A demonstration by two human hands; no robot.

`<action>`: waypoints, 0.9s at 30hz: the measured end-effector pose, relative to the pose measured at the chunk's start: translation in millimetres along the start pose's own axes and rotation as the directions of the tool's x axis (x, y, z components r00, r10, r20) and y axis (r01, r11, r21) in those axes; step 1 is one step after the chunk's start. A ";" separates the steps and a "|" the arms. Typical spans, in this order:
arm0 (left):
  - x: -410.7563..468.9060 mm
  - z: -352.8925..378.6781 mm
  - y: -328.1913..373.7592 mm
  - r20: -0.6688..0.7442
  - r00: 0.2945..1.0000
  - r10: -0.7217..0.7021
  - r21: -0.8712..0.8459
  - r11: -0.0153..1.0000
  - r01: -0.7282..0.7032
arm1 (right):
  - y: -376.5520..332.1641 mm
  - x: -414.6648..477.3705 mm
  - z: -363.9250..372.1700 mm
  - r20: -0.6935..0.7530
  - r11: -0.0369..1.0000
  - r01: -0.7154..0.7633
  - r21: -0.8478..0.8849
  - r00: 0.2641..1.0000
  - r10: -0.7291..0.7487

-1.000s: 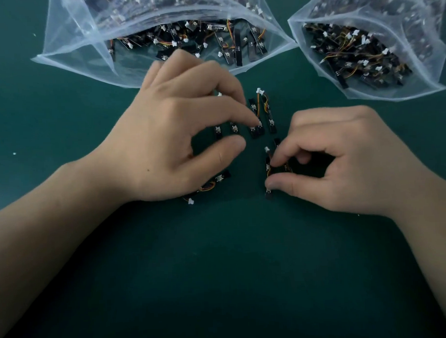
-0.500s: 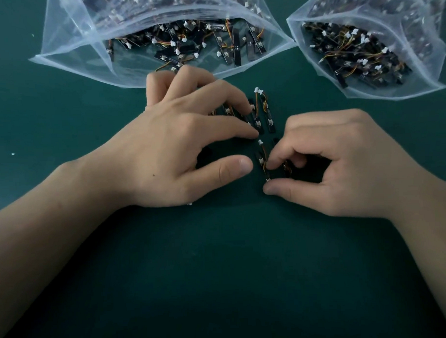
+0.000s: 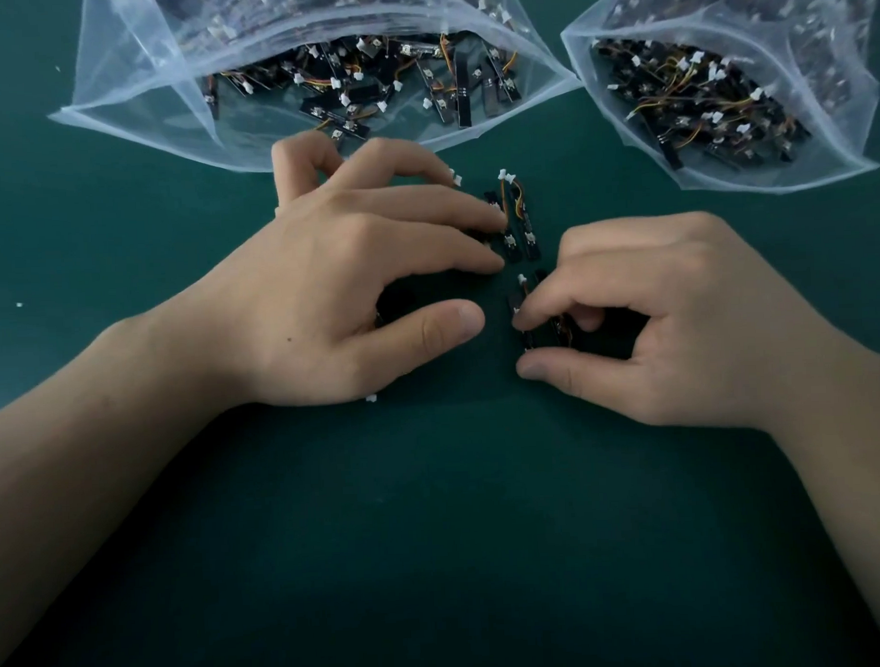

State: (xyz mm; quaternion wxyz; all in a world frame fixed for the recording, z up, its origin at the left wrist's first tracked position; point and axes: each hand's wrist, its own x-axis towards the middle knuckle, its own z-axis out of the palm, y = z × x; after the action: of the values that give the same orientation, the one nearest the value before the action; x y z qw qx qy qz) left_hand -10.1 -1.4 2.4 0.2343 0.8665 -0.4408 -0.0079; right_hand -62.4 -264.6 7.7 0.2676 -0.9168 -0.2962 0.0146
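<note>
Green mat (image 3: pixel 435 533) lies under both hands. The right hand (image 3: pixel 677 325) pinches a board (image 3: pixel 527 339) between thumb and forefinger at mid-mat. Just left of it, the left hand (image 3: pixel 336 287) lies with its fingers fairly straight, tips resting on loose boards (image 3: pixel 530 240). On the far side lie a left bag (image 3: pixel 146 119) and a right bag (image 3: pixel 821 160), both holding more.

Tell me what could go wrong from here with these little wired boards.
1. The right hand pinches a thin board between fingertip and thumb. It might slip out or strain its wire.
2. The left hand presses on loose boards, and a white connector peeks out at its heel, where it could snag or get dragged.
3. The left bag lies open close by, so a nudge might mix parts.
</note>
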 end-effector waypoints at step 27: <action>2.6 -1.0 -6.9 -0.225 0.940 -0.256 -0.145 0.963 0.227 | 16.7 0.0 1.1 -0.230 0.969 -0.146 0.199 0.954 0.191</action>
State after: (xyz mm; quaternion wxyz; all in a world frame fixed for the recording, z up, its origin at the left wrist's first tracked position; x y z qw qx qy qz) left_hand -3.0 0.4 1.0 0.3338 0.8933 -0.2979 0.0431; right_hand -53.7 -275.5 -1.6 0.3820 -0.9054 -0.1785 -0.0503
